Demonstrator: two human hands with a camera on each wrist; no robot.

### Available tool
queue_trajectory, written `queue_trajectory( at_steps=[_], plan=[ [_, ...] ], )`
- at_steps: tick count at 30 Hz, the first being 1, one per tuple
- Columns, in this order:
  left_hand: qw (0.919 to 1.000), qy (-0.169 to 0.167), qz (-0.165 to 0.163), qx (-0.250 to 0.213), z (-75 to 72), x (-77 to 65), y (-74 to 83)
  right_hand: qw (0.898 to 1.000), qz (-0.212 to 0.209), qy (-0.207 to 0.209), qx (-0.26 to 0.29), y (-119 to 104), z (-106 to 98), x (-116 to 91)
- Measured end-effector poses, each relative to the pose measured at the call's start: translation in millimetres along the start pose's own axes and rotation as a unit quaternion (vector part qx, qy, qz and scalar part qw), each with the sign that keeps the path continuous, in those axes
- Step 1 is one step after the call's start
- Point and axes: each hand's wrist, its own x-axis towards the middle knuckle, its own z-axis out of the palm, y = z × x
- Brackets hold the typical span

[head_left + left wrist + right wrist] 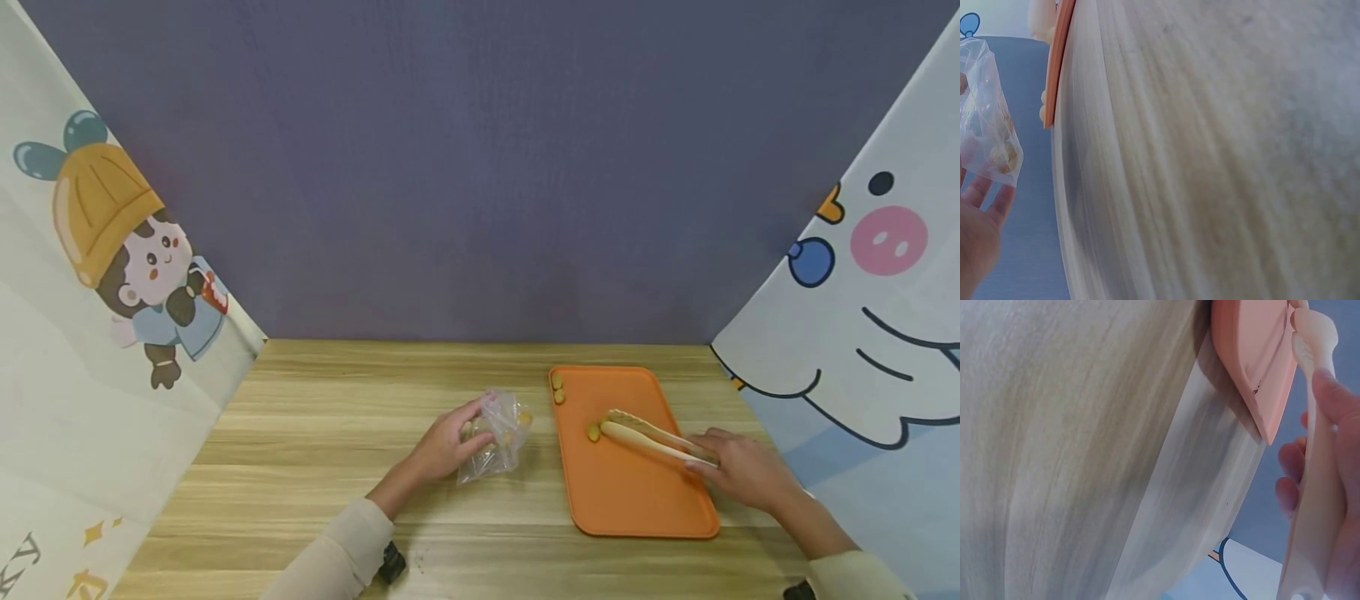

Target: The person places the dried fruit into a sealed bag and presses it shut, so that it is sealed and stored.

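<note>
My left hand holds a clear plastic bag above the middle of the table, thumb on the near side. Inside the bag show a few small yellowish pieces. On the right, my right hand grips a pair of pale tongs, thumb along one arm and fingers round the other side. The tongs reach left over an orange tray. Their tips are right at a small yellow-green piece. Two similar pieces sit at the tray's far left corner.
The wood-grain table runs back to a dark blue-grey partition. White panels with cartoon prints, a capped figure on the left and a pig-nosed one on the right, flank it. Sleeves and dark wrist straps sit behind both hands.
</note>
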Motion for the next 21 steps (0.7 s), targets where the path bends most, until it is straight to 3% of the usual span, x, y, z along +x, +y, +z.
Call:
queue_trajectory(
  at_steps=[21],
  plan=[
    [1.0000, 0.000, 0.004, 0.000, -0.9, -0.1, -0.6, 0.998, -0.028, 0.056, 0.010, -0.9, -5.6, 6.2]
  ],
)
